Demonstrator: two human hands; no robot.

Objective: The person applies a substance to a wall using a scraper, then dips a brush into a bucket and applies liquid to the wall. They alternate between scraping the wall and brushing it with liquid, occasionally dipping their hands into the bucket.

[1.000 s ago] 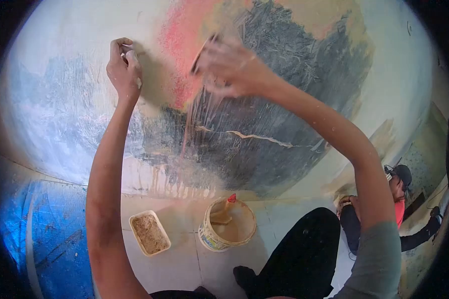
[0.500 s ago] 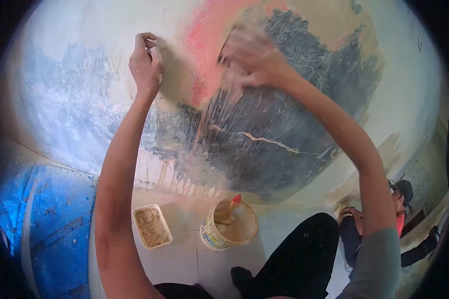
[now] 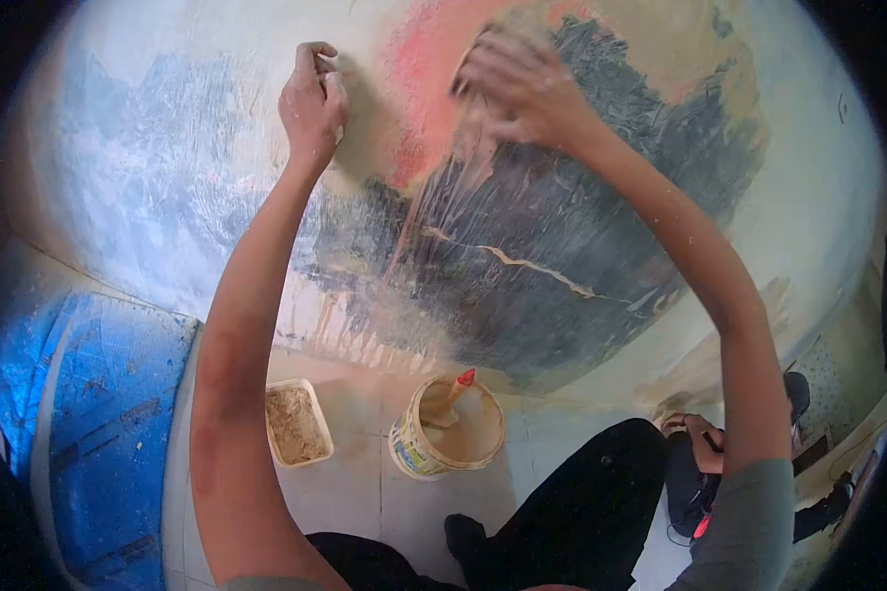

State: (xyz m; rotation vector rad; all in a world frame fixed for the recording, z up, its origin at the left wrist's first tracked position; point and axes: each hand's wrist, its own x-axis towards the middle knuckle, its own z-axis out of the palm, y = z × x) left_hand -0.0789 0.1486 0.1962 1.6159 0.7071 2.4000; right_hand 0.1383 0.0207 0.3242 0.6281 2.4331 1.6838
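A large curved surface (image 3: pixel 542 236) with dark grey, pink and whitish patches fills the upper view. My left hand (image 3: pixel 313 103) is against its pale part, fingers curled inward; whether something small is inside cannot be made out. To the right, my right hand (image 3: pixel 512 84) lies over the border of the pink and dark patches, blurred by motion. Its fingers bend around a thin-edged object at their left side, mostly hidden by the hand. Wet streaks run down the surface below it.
A bucket (image 3: pixel 400 455) of cloudy liquid holds a red-tipped brush (image 3: pixel 453 396). Beside it is a rectangular tub (image 3: pixel 299 426) of brownish material. Blue sheeting (image 3: pixel 108 424) lies at the left. Another person (image 3: pixel 700 448) sits at the lower right, partly behind my right arm.
Both hands appear slightly higher and farther right in view. The surface, tub and bucket have also shifted in view. The other person's head is now mostly hidden by my arm.
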